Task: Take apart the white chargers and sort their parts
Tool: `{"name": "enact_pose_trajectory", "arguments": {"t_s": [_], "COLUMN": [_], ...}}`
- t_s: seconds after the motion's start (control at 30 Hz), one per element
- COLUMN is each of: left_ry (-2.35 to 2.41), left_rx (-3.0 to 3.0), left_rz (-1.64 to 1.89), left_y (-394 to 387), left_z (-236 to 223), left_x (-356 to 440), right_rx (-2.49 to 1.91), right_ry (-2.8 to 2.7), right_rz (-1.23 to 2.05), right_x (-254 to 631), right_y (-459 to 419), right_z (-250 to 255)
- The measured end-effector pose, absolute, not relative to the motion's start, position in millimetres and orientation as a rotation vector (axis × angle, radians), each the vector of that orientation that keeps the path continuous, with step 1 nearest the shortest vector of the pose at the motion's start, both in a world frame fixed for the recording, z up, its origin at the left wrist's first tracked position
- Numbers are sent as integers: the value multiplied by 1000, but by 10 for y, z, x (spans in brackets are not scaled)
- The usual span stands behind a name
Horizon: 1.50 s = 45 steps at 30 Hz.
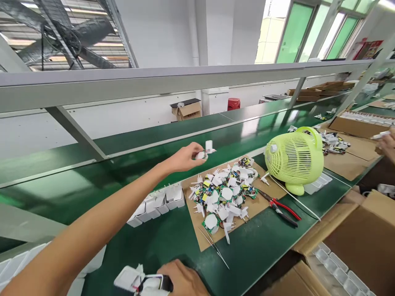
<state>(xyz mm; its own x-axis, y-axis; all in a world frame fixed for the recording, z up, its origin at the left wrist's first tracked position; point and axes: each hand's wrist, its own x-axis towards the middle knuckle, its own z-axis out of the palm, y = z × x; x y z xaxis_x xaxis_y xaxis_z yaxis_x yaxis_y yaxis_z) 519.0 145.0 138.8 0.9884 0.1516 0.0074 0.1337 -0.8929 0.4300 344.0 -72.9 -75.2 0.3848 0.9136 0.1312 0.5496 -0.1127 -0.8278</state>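
My left hand (185,158) is stretched far out over the green conveyor belt (123,144), its fingers pinched on a small white plug adapter (206,151). Just below and right of it, a cardboard sheet (262,201) carries a heap of white plug parts and small green circuit boards (224,191). My right hand (182,279) rests at the bottom edge on the green bench, closed on a white charger housing with a dark part (145,283). A row of white housings (157,203) lies between my two hands.
Tweezers (214,246) lie on the cardboard's front edge; red-handled pliers (282,209) sit right of the heap. A lime-green desk fan (294,158) stands further right. Open cardboard boxes (354,246) with white housings are at lower right. Another person's hand (387,144) works at the far right.
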Motion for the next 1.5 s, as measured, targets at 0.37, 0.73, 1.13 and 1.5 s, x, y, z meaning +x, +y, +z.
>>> {"name": "enact_pose_trajectory", "arguments": {"t_s": [0.37,0.73,1.13,1.5], "left_ry": [-341,111,204,275], "left_rx": [2732,2265,1746,2021], "left_rz": [-52,498,523,860], "left_y": [300,565,359,300], "left_z": [1346,1318,-170,-212], "left_x": [5257,3009,2025,1968], "right_rx": [-1602,-1453,-1493,-1653], "right_ry": [-1664,-1612,-1548,-1604], "right_rz": [21,-11,-9,124], "right_x": [3586,3571,3514,3541], "right_y": [-959,-1076,-1067,-1131], "right_z": [-470,-625,-465,-479]}}
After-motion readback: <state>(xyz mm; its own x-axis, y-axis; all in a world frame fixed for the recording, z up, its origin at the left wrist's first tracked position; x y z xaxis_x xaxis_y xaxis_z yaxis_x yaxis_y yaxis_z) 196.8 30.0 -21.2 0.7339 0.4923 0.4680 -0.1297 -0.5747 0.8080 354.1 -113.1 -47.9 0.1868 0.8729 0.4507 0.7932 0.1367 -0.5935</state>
